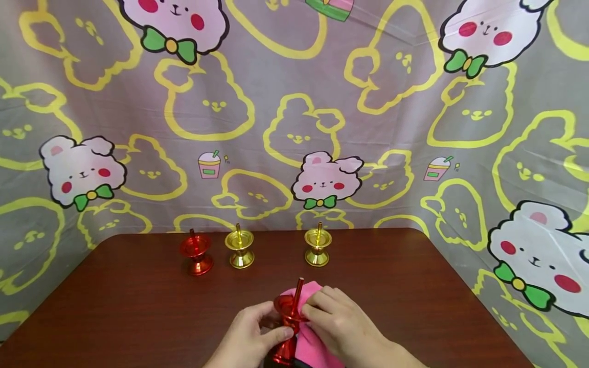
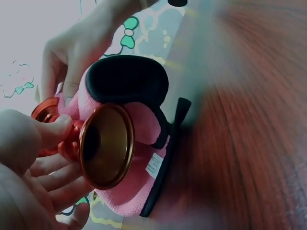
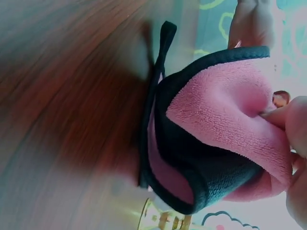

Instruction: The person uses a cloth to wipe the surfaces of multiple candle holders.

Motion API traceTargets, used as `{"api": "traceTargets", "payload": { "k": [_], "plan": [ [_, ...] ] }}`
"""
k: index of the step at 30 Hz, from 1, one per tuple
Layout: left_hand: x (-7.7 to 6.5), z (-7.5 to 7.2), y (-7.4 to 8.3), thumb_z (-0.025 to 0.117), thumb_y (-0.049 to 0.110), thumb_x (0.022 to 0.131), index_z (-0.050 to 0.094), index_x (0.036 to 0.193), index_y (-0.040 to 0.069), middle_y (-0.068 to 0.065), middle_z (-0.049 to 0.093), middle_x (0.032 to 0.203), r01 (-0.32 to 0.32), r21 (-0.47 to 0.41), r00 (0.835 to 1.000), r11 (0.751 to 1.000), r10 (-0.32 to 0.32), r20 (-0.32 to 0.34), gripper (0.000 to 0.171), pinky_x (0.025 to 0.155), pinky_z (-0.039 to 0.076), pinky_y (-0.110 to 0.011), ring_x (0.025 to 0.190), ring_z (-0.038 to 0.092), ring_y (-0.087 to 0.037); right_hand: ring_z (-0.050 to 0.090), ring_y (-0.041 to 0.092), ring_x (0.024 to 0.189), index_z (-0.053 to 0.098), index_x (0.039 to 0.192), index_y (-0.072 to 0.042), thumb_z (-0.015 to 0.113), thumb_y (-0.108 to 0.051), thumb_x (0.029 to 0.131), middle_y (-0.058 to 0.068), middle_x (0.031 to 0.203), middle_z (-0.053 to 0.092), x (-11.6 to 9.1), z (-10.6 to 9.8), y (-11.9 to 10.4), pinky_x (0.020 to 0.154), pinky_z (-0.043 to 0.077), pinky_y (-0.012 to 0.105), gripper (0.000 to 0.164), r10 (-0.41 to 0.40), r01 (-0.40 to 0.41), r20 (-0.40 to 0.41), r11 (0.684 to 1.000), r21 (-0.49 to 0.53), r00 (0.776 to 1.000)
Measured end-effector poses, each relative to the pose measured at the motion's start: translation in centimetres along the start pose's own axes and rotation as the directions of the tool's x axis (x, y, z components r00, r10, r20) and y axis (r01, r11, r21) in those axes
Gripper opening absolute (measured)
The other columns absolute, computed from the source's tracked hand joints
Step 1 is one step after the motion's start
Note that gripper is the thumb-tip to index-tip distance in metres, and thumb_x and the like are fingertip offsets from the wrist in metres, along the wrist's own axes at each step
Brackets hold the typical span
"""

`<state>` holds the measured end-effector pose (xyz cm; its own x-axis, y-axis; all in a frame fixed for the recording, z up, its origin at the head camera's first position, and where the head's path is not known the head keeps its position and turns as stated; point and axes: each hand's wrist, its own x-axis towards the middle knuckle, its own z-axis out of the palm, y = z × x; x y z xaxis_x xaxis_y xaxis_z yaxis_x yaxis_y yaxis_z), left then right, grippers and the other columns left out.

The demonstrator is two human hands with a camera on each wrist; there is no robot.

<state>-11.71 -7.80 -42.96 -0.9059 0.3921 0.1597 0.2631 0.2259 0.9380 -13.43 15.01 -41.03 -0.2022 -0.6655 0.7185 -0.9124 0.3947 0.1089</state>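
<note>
A shiny red candle holder point(image 1: 290, 321) with a thin upright stem is raised off the table, tilted slightly. My left hand point(image 1: 250, 329) grips it around its narrow waist, thumb in front. In the left wrist view the round, hollow underside of its base point(image 2: 106, 163) faces the camera. My right hand point(image 1: 342, 319) pinches a pink cloth point(image 1: 314, 347) against the holder's upper dish, beside the stem. Black edging and a white label point(image 2: 154, 164) show on the cloth, which hangs in folds point(image 3: 220, 105). The cloth hides part of the dish and my right fingertips.
Toward the back of the dark brown wooden table point(image 1: 138, 306) stand another red candle holder point(image 1: 199, 263) at left, a gold one point(image 1: 241, 258) beside it, and a second gold one point(image 1: 317, 255) farther right. A patterned curtain point(image 1: 257, 153) hangs behind the table.
</note>
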Motion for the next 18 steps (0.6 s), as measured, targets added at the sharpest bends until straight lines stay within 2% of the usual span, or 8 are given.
{"api": "traceTargets", "payload": {
  "k": [5, 8, 9, 10, 13, 15, 16, 18],
  "plan": [
    [0.1, 0.3, -0.3, 0.081, 0.027, 0.086, 0.071, 0.102, 0.015, 0.011, 0.071, 0.087, -0.057, 0.206, 0.995, 0.977, 0.073, -0.073, 0.022, 0.071, 0.054, -0.028, 0.081, 0.066, -0.006, 0.053, 0.011, 0.081, 0.071, 0.094, -0.015, 0.058, -0.015, 0.101, -0.006, 0.091, 0.058, 0.0, 0.5, -0.3, 0.073, 0.044, 0.022, 0.014, 0.019, -0.018, 0.011, 0.998, -0.058, 1.0],
    [0.2, 0.6, -0.5, 0.082, 0.032, 0.084, 0.071, 0.1, 0.019, 0.015, 0.071, 0.086, -0.105, 0.374, 0.98, 0.921, 0.16, -0.118, 0.023, 0.07, 0.05, -0.025, 0.078, 0.065, -0.002, 0.053, 0.012, 0.081, 0.071, 0.094, -0.013, 0.058, -0.014, 0.1, -0.005, 0.089, 0.058, 0.1, 0.8, -0.4, 0.074, 0.045, 0.023, 0.015, 0.015, -0.014, 0.01, 0.997, -0.075, 1.0],
    [0.2, 0.8, -0.5, 0.083, 0.033, 0.083, 0.071, 0.098, 0.02, 0.015, 0.071, 0.085, -0.124, 0.443, 0.97, 0.888, 0.202, -0.133, 0.023, 0.069, 0.047, -0.024, 0.076, 0.064, -0.001, 0.053, 0.012, 0.081, 0.072, 0.094, -0.013, 0.058, -0.013, 0.1, -0.004, 0.089, 0.058, 0.1, 0.9, -0.4, 0.075, 0.046, 0.023, 0.015, 0.013, -0.012, 0.01, 0.997, -0.082, 1.0],
    [0.2, 1.0, -0.6, 0.084, 0.033, 0.082, 0.071, 0.097, 0.021, 0.015, 0.071, 0.085, -0.146, 0.52, 0.956, 0.842, 0.255, -0.144, 0.024, 0.068, 0.044, -0.024, 0.076, 0.063, -0.001, 0.053, 0.012, 0.081, 0.072, 0.094, -0.012, 0.057, -0.013, 0.1, -0.004, 0.088, 0.058, 0.1, 1.0, -0.5, 0.075, 0.046, 0.023, 0.016, 0.011, -0.01, 0.008, 0.996, -0.09, 1.0],
    [0.3, 1.6, -0.8, 0.086, 0.032, 0.078, 0.069, 0.092, 0.021, 0.014, 0.068, 0.082, -0.177, 0.728, 0.892, 0.662, 0.42, -0.166, 0.025, 0.067, 0.034, -0.03, 0.071, 0.06, -0.002, 0.054, 0.013, 0.081, 0.073, 0.095, -0.01, 0.055, -0.014, 0.1, -0.002, 0.088, 0.059, 0.2, 1.1, -0.6, 0.077, 0.047, 0.024, 0.019, 0.013, -0.013, 0.0, 0.994, -0.113, 1.0],
    [0.3, 1.9, -1.0, 0.087, 0.031, 0.075, 0.067, 0.091, 0.019, 0.011, 0.068, 0.081, -0.187, 0.797, 0.846, 0.574, 0.507, -0.166, 0.028, 0.068, 0.034, -0.03, 0.069, 0.059, -0.005, 0.054, 0.013, 0.082, 0.073, 0.096, -0.009, 0.055, -0.013, 0.1, -0.002, 0.088, 0.06, 0.2, 1.2, -0.7, 0.077, 0.047, 0.025, 0.019, 0.02, -0.021, -0.005, 0.992, -0.126, 1.0],
    [0.4, 2.0, -1.0, 0.088, 0.03, 0.074, 0.067, 0.089, 0.018, 0.01, 0.067, 0.079, -0.19, 0.818, 0.827, 0.543, 0.537, -0.165, 0.029, 0.068, 0.033, -0.031, 0.068, 0.059, -0.005, 0.055, 0.013, 0.082, 0.073, 0.096, -0.009, 0.054, -0.013, 0.1, -0.002, 0.088, 0.06, 0.2, 1.2, -0.7, 0.077, 0.047, 0.025, 0.019, 0.024, -0.024, -0.007, 0.991, -0.13, 1.0],
    [0.4, 2.1, -1.2, 0.088, 0.031, 0.073, 0.066, 0.089, 0.018, 0.011, 0.065, 0.076, -0.193, 0.825, 0.814, 0.531, 0.556, -0.167, 0.03, 0.067, 0.032, -0.031, 0.065, 0.056, -0.003, 0.055, 0.013, 0.082, 0.073, 0.097, -0.009, 0.055, -0.013, 0.1, -0.002, 0.089, 0.06, 0.2, 1.2, -0.7, 0.076, 0.047, 0.025, 0.018, 0.029, -0.03, -0.008, 0.991, -0.128, 1.0]
  ]
}}
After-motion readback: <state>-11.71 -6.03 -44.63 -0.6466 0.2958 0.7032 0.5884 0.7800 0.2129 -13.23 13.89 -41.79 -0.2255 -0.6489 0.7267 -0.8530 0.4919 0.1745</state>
